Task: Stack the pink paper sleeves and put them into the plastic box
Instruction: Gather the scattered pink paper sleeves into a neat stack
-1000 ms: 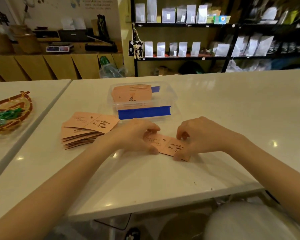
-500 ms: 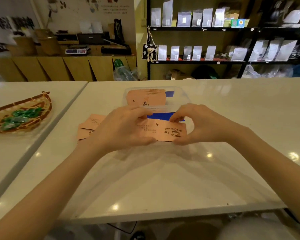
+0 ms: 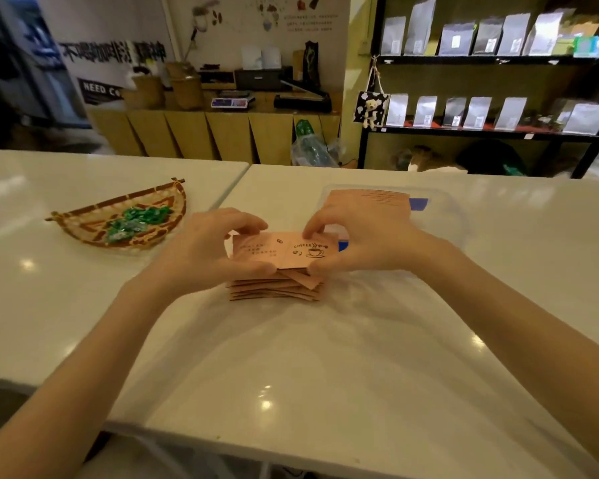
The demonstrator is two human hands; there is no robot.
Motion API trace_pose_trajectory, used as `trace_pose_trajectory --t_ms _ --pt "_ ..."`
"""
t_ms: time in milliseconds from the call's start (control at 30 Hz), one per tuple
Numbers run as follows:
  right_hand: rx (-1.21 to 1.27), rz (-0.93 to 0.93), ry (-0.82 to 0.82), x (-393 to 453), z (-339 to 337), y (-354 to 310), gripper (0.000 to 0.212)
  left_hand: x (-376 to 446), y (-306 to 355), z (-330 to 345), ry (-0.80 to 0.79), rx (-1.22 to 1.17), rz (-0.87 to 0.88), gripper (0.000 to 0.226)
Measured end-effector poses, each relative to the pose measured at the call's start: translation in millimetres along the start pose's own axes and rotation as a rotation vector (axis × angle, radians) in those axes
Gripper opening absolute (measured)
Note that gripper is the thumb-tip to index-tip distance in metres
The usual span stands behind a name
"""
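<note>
Both hands hold one pink paper sleeve [image 3: 280, 252] printed with a coffee cup, flat on top of a pile of pink sleeves [image 3: 274, 288] on the white table. My left hand [image 3: 211, 250] grips its left end, my right hand [image 3: 363, 243] pinches its right end. Just behind my right hand stands the clear plastic box [image 3: 440, 216] with a blue clip; more pink sleeves [image 3: 370, 200] lie inside it. My hands hide the box's front wall.
A woven fan-shaped basket [image 3: 83, 223] with green wrapped sweets lies to the left, on a second white table [image 3: 32, 271]. A narrow gap separates the two tables. Shelves with silver bags stand beyond the far edge.
The sleeve was lifted from the table in front of me and carried left onto the pile. The camera turned left, so the pile and basket sit closer to the middle.
</note>
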State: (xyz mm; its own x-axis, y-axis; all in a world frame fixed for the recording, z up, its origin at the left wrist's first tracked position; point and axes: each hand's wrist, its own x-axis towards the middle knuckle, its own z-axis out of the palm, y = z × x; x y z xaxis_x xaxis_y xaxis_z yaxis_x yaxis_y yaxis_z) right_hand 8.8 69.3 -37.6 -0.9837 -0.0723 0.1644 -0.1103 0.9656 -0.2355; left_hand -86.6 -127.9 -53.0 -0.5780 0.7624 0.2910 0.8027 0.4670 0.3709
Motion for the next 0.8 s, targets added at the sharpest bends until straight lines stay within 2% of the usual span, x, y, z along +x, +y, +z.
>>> trace_pose_trajectory --t_ms 300,567,633,733,800 --pt "0.125 0.016 -0.100 20.1 21.1 7.2 0.041 -2.8 -25.4 9.7 -0.039 -0.038 -0.087 0.054" --pt "0.152 0.011 -0.075 16.7 22.2 12.3 0.041 1.1 -25.9 12.3 -0.085 -0.076 -0.105 0.059" --pt "0.141 -0.007 -0.006 12.0 21.6 13.3 0.038 1.6 -25.2 11.5 -0.102 -0.099 -0.121 0.061" --pt "0.227 -0.008 0.248 -2.3 19.7 15.9 0.029 -0.3 -24.6 8.4 -0.076 -0.175 -0.216 0.070" --pt "0.340 0.054 0.407 -12.4 18.7 18.6 0.021 -1.2 -27.0 7.0 -0.066 -0.197 -0.324 0.070"
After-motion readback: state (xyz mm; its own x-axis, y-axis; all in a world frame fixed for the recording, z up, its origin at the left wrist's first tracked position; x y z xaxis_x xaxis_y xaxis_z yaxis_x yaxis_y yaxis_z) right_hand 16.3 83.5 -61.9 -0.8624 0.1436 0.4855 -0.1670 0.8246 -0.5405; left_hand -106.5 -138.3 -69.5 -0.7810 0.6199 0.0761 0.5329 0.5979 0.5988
